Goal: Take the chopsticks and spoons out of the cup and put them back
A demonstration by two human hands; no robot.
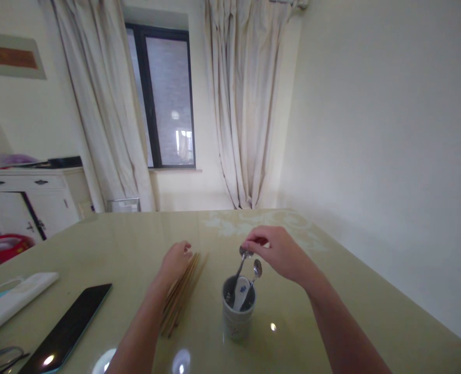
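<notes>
A light ceramic cup [234, 324] stands on the table in front of me. In it are a white ceramic spoon [240, 292] with a blue mark and a metal spoon [257, 268], bowl upward. My right hand [273, 249] is above the cup, thumb and fingers pinched on the top of another metal spoon [238, 270], whose lower end is inside the cup. Left of the cup lies a loose bundle of wooden chopsticks [181, 301]. My left hand [176, 261] rests beside their far ends, fingers loosely curled and apart, partly hidden behind its own back.
To the left on the glossy table [292, 337] lie a black phone-like slab [68, 327], a white power-strip-like bar [17, 301] and dark-framed glasses [4, 356]. A red basket [6, 249] and a white cabinet [31, 200] stand beyond. A wall [390, 156] runs along the right.
</notes>
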